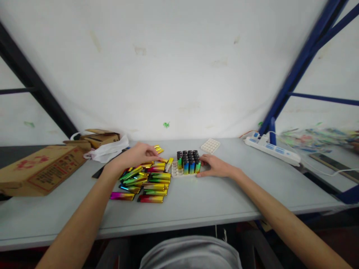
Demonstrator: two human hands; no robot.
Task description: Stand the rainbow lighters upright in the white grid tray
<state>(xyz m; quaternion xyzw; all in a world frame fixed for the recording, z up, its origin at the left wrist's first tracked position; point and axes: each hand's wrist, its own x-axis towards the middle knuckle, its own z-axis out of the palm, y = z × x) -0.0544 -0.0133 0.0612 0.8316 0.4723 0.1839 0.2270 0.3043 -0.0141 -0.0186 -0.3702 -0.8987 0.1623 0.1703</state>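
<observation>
On the table left of centre lies a loose pile of shiny lighters (155, 186) in gold, green, red and purple. My left hand (143, 153) reaches over the far side of this pile, fingers bent together at the end of a lighter (163, 160); its fingertips are partly hidden. Right of the pile, a white tray with holes (176, 172) holds several upright blue-green lighters (189, 164), black tops upward. Its left columns show bare holes. My right hand (214, 165) grips the tray's right side, thumb at the front corner and fingers against the lighters.
Behind the tray lies a second white holed tray (210, 145). A few gold lighters (158, 149) lie beyond my left hand. Cardboard boxes (45, 168) and a white plastic bag (110, 148) stand left; a power strip (272, 148) lies right, near a blue frame (291, 74).
</observation>
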